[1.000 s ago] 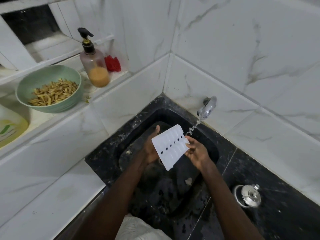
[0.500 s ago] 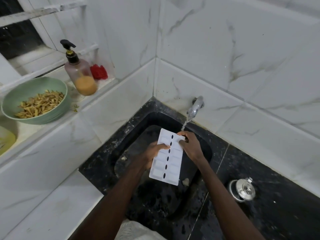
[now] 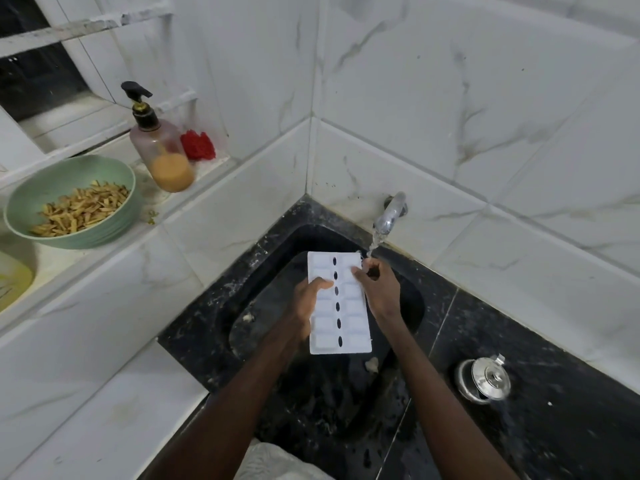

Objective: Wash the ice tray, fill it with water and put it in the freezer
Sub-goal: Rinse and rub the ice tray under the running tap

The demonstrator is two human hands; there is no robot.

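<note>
Since last look, we turned ice tray [image 3: 337, 306] straighter; long side now points to 12 o'clock. Tray hangs over black sink [image 3: 256, 299], looks back side up, so water runs off. Our left hand [image 3: 304, 303] grips 9 o'clock edge, thumb on top. Our right hand [image 3: 379, 289] pinches 1 o'clock corner, under stream [image 3: 375, 241] from tap [image 3: 391, 213], to rinse it.
</note>
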